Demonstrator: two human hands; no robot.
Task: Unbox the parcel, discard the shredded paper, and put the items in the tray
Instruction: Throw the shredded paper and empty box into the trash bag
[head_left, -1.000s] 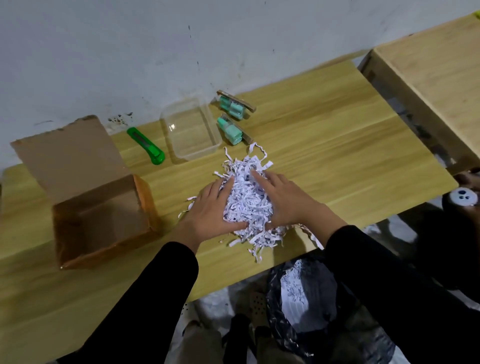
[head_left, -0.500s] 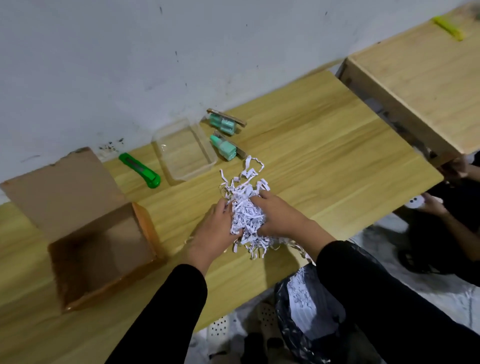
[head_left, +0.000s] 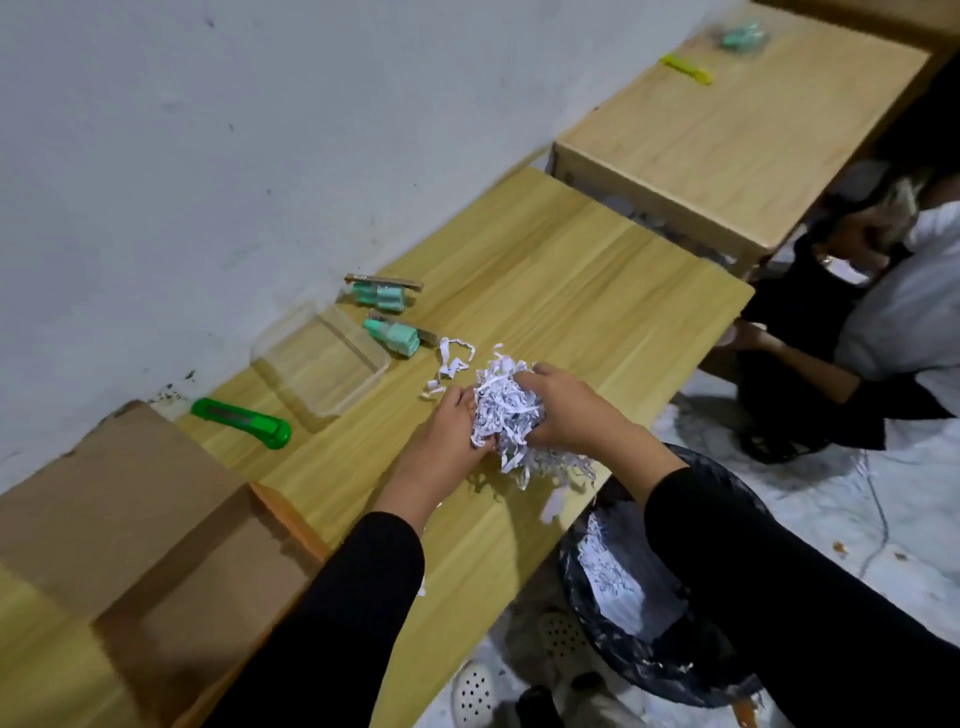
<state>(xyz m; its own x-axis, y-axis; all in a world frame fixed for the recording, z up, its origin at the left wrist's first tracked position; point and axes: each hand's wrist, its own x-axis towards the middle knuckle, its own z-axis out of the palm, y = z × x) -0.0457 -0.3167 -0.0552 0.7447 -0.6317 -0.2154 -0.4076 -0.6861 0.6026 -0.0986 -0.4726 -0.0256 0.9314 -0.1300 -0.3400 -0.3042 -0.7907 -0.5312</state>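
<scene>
Pale wood-grain laminate covers the bench (head_left: 545, 270), which runs along a scuffed grey-white wall. Nearest, below the bench's front edge, stands a bin lined with a black plastic bag (head_left: 644, 618), with white shreds already inside it. Just above that edge, the left hand (head_left: 441, 436) and the right hand (head_left: 563, 408) are cupped and pressed toward each other around a loose wad of white shredded paper (head_left: 506, 410), lifted off the surface, with strands dangling beneath it over the front edge. At the near left end sits the opened brown cardboard box (head_left: 156, 551), flap raised; its inside is too blurred to read. Further back, a green plastic box cutter (head_left: 241, 417) lies near the wall edge, then the clear plastic tray (head_left: 319, 358), apparently bare. A few stray white paper curls (head_left: 452, 358) lie on the bench just beyond the hands. Past the tray lie two mint-green small items with brown card backing (head_left: 389, 325), not yet in the tray. The judgement here is that the wad is held only by side pressure, so strands may drop onto the floor beside the bin if the hands do not carry fully over the bag's mouth before parting; the stray curls could also be overlooked.
</scene>
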